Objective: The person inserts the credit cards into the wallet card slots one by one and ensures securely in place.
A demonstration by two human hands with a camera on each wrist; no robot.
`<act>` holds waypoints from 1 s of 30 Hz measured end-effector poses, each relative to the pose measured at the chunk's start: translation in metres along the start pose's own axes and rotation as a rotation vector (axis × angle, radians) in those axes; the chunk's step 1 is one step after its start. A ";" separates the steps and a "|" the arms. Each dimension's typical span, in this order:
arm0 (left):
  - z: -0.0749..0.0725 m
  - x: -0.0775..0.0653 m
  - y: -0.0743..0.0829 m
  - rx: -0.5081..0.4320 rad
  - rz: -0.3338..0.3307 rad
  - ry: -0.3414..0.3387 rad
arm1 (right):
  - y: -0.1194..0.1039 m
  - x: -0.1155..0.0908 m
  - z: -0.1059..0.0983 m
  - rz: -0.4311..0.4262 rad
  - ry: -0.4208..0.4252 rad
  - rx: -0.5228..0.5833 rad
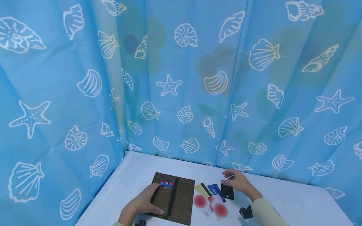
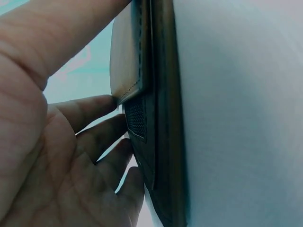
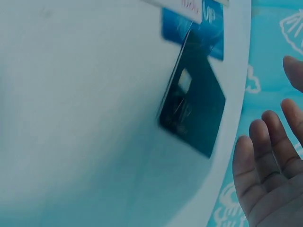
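Note:
A brown bifold wallet (image 1: pixel 183 201) lies spread flat on the white tabletop, with a dark band down its middle. Several cards (image 1: pixel 167 183), red and blue on top, show in its left slot. My left hand (image 1: pixel 143 200) rests along the wallet's left side, thumb near the bottom; in the left wrist view its extended fingers (image 2: pixel 106 123) meet the leather edge. Above a black card with a chip (image 1: pixel 227 192), my right hand (image 1: pixel 238 182) hovers with loosely bent fingers. The right wrist view shows that hand apart from the black card (image 3: pixel 196 99), holding nothing.
Between wallet and black card lie a yellow card with a dark stripe (image 1: pixel 202 190), a blue card (image 1: pixel 214 190) and two white cards with red circles, one of them the right white card (image 1: pixel 220 209). Blue shell-patterned curtains (image 1: pixel 181 94) stand behind and left of the table.

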State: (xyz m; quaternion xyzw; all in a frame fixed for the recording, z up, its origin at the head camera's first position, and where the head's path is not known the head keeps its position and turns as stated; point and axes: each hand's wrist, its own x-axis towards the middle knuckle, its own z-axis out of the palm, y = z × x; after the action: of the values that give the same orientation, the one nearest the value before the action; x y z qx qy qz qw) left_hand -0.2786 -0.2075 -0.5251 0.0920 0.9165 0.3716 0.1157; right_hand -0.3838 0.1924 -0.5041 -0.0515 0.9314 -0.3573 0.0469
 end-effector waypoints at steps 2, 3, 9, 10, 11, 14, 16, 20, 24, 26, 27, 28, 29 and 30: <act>-0.001 0.000 0.000 0.007 0.008 0.001 | 0.004 -0.001 -0.001 0.015 0.005 0.020; -0.002 0.000 -0.001 0.012 0.014 0.001 | 0.007 -0.001 -0.001 0.023 0.005 0.028; -0.004 -0.002 -0.001 0.022 0.030 0.004 | 0.021 0.002 0.000 0.084 0.006 0.101; -0.004 -0.002 -0.001 0.021 0.027 0.004 | 0.024 0.003 0.000 0.096 0.007 0.115; -0.003 -0.002 -0.001 0.020 0.024 0.003 | 0.026 0.004 0.000 0.112 0.009 0.132; -0.002 -0.001 0.000 0.012 0.016 0.001 | 0.033 0.006 0.000 0.150 0.003 0.172; 0.000 0.000 -0.001 0.005 0.012 -0.001 | 0.037 0.007 0.000 0.175 -0.007 0.193; -0.001 0.001 -0.002 0.009 0.016 -0.001 | 0.043 0.011 0.001 0.216 -0.029 0.209; -0.002 0.002 -0.004 0.011 0.015 -0.001 | 0.043 0.014 0.004 0.230 -0.060 0.206; -0.002 0.003 -0.004 0.008 0.005 0.001 | 0.042 0.013 0.005 0.229 -0.074 0.207; -0.001 0.003 -0.003 0.010 -0.003 0.001 | 0.041 0.013 0.005 0.228 -0.080 0.207; 0.000 0.003 -0.003 0.010 -0.007 -0.001 | 0.042 0.013 0.006 0.225 -0.086 0.205; 0.001 0.003 -0.003 0.009 -0.010 -0.002 | 0.042 0.013 0.006 0.225 -0.091 0.201; 0.001 0.003 -0.002 0.012 -0.010 -0.003 | 0.043 0.012 0.005 0.227 -0.094 0.198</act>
State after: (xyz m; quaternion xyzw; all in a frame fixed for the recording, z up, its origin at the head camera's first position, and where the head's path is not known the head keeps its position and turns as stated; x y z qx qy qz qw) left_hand -0.2815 -0.2075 -0.5282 0.0888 0.9189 0.3655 0.1186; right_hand -0.3981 0.2189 -0.5375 0.0422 0.8882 -0.4370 0.1354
